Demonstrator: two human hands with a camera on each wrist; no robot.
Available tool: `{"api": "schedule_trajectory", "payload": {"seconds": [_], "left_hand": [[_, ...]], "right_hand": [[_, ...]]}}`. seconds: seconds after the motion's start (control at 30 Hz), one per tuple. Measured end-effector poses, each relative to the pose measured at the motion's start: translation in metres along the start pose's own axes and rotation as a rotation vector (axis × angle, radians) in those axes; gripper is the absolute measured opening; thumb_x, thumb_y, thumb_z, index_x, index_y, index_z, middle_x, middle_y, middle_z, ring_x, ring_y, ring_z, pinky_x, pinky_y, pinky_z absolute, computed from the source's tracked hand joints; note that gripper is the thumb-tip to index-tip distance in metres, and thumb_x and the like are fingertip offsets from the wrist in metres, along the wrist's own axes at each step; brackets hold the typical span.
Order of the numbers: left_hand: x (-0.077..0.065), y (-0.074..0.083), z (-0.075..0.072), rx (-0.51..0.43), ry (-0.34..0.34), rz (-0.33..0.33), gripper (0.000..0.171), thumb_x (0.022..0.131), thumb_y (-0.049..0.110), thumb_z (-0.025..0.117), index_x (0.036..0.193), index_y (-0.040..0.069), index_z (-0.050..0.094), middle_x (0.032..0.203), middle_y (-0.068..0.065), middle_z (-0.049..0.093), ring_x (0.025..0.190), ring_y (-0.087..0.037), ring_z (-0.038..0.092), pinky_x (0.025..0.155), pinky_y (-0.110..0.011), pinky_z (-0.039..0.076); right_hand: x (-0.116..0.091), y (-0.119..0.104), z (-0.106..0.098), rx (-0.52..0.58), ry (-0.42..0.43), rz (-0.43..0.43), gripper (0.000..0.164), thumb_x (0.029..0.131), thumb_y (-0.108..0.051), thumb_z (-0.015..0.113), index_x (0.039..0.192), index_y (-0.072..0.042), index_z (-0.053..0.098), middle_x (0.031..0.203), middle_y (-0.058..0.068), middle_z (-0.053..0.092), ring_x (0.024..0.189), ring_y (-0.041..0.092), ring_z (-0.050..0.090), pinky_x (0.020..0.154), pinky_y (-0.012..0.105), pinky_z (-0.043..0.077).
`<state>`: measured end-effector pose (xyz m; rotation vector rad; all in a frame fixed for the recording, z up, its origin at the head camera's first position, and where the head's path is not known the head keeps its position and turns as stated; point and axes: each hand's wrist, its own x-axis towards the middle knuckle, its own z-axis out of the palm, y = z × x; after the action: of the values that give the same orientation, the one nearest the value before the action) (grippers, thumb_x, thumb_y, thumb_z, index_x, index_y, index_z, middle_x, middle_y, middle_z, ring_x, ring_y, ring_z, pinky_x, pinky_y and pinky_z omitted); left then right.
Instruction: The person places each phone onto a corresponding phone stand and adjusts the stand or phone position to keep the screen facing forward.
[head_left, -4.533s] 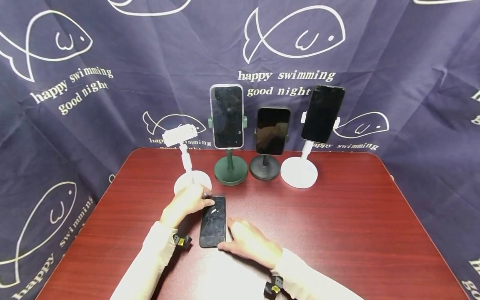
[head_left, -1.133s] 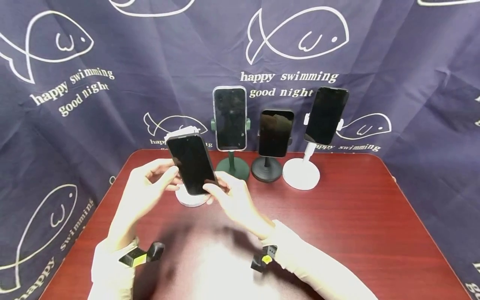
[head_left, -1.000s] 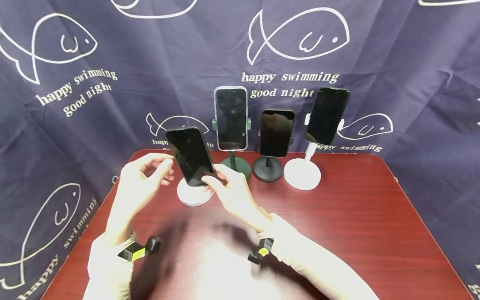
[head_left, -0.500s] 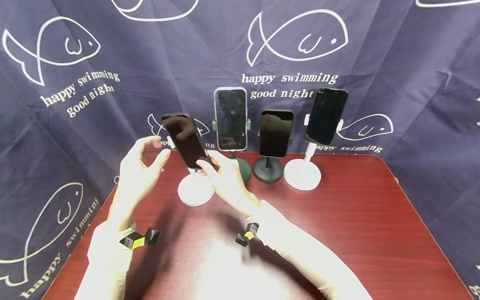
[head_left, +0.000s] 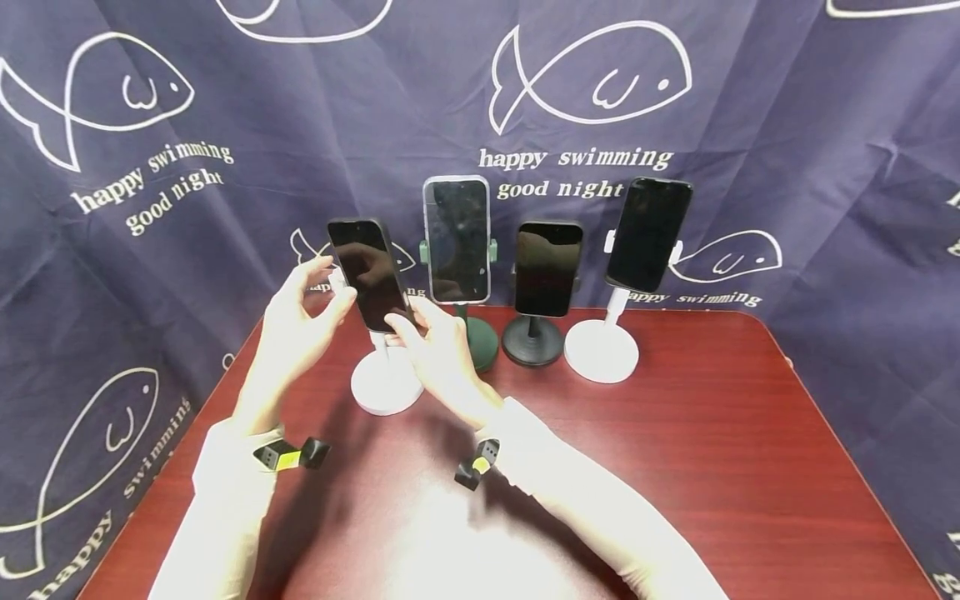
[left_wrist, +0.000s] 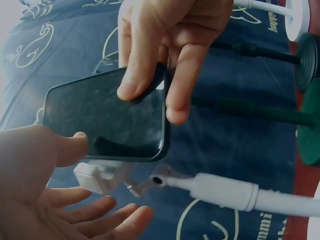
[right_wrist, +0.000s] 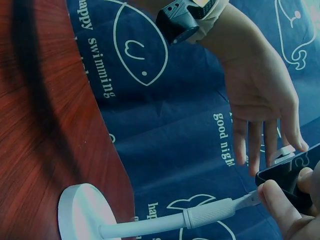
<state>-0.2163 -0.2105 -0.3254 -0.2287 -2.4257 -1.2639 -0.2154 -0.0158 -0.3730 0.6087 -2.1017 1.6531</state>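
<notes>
A black smartphone (head_left: 369,271) stands tilted in front of the leftmost white phone stand (head_left: 386,385). My right hand (head_left: 448,354) pinches its lower right part, thumb on the screen. At the phone's left side is my left hand (head_left: 296,333), fingers loosely extended. In the left wrist view, the left thumb (left_wrist: 72,149) lies at the phone's edge; whether it presses there I cannot tell. The other left fingers spread below the white clamp (left_wrist: 97,176), which sits behind the phone. From the head view, the phone hides most of that clamp.
Right of this stand are a green stand (head_left: 482,343), a black stand (head_left: 533,340) and another white stand (head_left: 602,350), each bearing a phone. They stand along the back of the red wooden table (head_left: 675,467). A blue fish-print cloth (head_left: 405,108) hangs behind.
The phone has gone from flat on the table up to the white stand's clamp, in my right hand. My left hand let go of it, moved apart, then came back near its edge.
</notes>
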Motion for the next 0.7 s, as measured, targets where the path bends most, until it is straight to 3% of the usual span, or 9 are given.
{"api": "schedule_trajectory", "payload": {"seconds": [0.13, 0.33, 0.53, 0.7], "left_hand": [[0.004, -0.002, 0.006, -0.091, -0.01, -0.014, 0.057, 0.097, 0.024, 0.072, 0.148, 0.01, 0.051, 0.137, -0.019, 0.061, 0.08, 0.014, 0.065, 0.07, -0.01, 0.053], [0.009, -0.004, 0.01, -0.197, -0.002, -0.021, 0.056, 0.098, 0.02, 0.07, 0.147, 0.003, 0.05, 0.14, -0.019, 0.06, 0.078, 0.011, 0.068, 0.07, -0.016, 0.058], [0.011, -0.006, 0.01, -0.18, 0.026, -0.014, 0.046, 0.097, 0.019, 0.071, 0.137, 0.0, 0.059, 0.132, -0.019, 0.064, 0.07, 0.01, 0.069, 0.068, -0.013, 0.056], [0.012, -0.006, 0.009, -0.16, 0.037, -0.001, 0.035, 0.096, 0.017, 0.073, 0.127, 0.003, 0.068, 0.122, -0.018, 0.07, 0.071, 0.011, 0.068, 0.068, -0.011, 0.055]], "right_hand": [[0.001, 0.002, 0.003, -0.026, 0.017, -0.019, 0.017, 0.096, -0.019, 0.074, 0.106, -0.006, 0.07, 0.104, 0.011, 0.079, 0.091, 0.017, 0.078, 0.077, 0.021, 0.059], [0.002, 0.004, 0.006, -0.016, 0.022, -0.026, 0.015, 0.097, -0.018, 0.073, 0.104, -0.005, 0.069, 0.104, 0.012, 0.079, 0.092, 0.017, 0.078, 0.077, 0.019, 0.058], [0.003, 0.004, 0.009, 0.001, 0.008, 0.0, 0.018, 0.097, -0.018, 0.073, 0.109, -0.005, 0.07, 0.108, 0.014, 0.078, 0.094, 0.019, 0.077, 0.079, 0.019, 0.059], [0.006, 0.005, 0.01, -0.021, 0.002, -0.004, 0.015, 0.097, -0.019, 0.072, 0.102, -0.005, 0.068, 0.105, 0.012, 0.079, 0.092, 0.019, 0.078, 0.074, 0.017, 0.058]]}}
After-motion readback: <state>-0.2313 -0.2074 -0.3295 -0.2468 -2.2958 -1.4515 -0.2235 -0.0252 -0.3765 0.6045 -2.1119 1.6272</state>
